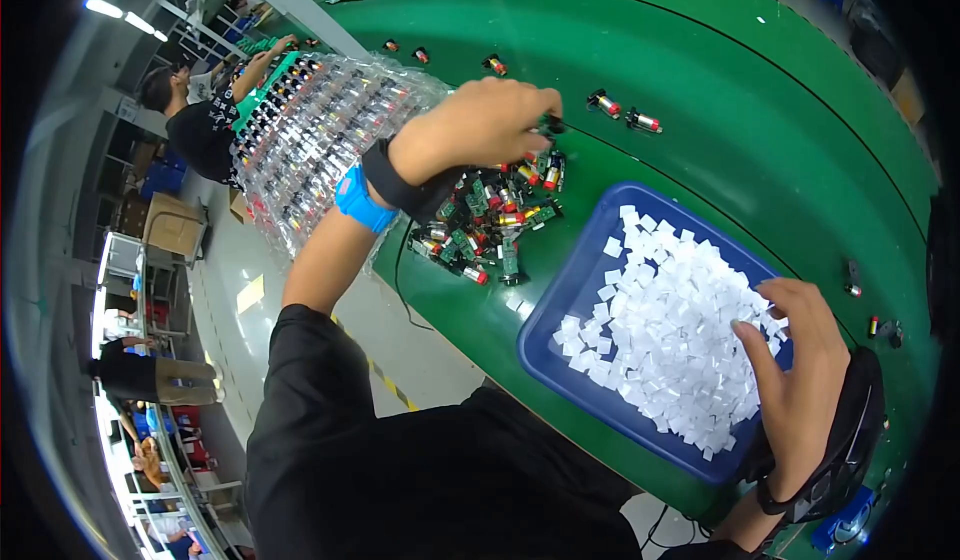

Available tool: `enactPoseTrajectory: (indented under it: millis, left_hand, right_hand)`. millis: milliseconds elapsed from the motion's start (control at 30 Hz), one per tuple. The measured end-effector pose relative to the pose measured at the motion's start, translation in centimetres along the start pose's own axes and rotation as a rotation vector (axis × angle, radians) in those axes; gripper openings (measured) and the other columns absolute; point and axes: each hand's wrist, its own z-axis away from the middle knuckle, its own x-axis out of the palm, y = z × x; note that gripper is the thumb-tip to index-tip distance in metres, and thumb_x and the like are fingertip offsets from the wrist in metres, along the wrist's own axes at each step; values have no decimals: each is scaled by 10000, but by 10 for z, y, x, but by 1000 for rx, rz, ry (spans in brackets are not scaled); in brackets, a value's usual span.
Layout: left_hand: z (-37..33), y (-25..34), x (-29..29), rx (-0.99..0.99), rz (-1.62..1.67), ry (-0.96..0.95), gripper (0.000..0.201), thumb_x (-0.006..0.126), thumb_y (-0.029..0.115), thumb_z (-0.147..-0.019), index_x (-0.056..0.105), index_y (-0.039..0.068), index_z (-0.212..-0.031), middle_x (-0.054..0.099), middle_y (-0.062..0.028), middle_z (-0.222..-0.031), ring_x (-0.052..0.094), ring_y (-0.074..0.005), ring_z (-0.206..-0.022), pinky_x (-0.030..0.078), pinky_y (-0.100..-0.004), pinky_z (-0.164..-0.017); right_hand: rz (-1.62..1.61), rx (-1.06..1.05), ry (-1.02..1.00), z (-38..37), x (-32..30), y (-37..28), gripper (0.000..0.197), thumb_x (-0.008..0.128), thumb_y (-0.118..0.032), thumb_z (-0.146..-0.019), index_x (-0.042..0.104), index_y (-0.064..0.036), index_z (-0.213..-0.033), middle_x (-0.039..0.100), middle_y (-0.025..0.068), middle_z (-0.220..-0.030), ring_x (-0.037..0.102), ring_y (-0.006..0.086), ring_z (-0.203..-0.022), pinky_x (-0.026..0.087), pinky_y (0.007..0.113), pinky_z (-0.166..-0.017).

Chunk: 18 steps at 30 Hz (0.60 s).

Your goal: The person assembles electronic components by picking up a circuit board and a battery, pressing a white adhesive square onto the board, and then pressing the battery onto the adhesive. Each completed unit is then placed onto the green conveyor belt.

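Observation:
My left hand (485, 125), with a black band and a blue strap at its wrist, is closed above a pile of small circuit-board assemblies (510, 210). A small black-and-green part (551, 124) shows at its fingertips; the fingers hide most of it. The piled pieces have green boards and red-and-yellow cylinders. Over the right side of a blue tray (560, 295), my right hand (800, 360) is open, thumb and forefinger apart. Many small white squares (680, 330) fill the tray. Whether the right fingertips touch the squares I cannot tell.
Rows of similar assemblies lie in a clear plastic blister sheet (340, 125) at the left. Loose assemblies (604, 104) dot the green table (700, 40). A black bag (865, 420) sits beside my right forearm. Another person (195, 125) works at the far left.

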Motion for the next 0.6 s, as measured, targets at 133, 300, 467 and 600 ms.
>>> enactPoseTrajectory:
  millis: [133, 300, 467, 600]
  left_hand:
    - [2, 50, -14, 122, 951, -62, 463, 712, 297, -953, 566, -25, -1252, 703, -143, -985, 724, -226, -790, 583, -336, -617]
    - [-7, 128, -12, 304, 1518, -141, 398, 646, 99, -982, 516, -37, -1332, 683, -107, -1005, 682, -155, -815, 617, -294, -658]
    - [-21, 166, -11, 326, 1740, -89, 438, 627, 32, -975, 480, -31, -1383, 674, -101, -1055, 675, -158, -862, 637, -306, -706]
    - [-25, 167, -5, 323, 1671, 25, 465, 630, 15, -967, 466, -11, -1402, 662, -105, -1109, 671, -143, -889, 633, -297, -717]
  right_hand:
    - [-138, 123, -21, 5, 15, -24, 445, 845, -113, -767, 629, -23, -1145, 707, 138, -1093, 692, 244, -871, 545, 382, -757]
    - [-632, 337, 159, -3, 38, -27, 427, 828, -73, -789, 627, -24, -1163, 708, 120, -1060, 697, 209, -855, 549, 327, -702]
    - [-597, 286, 345, -1, 28, -8, 413, 815, -51, -807, 625, -19, -1173, 708, 133, -1046, 706, 200, -819, 556, 298, -672]
    - [-446, 228, 385, -6, 35, -8, 401, 790, 0, -796, 639, -3, -1168, 705, 144, -1040, 709, 232, -792, 560, 320, -672]
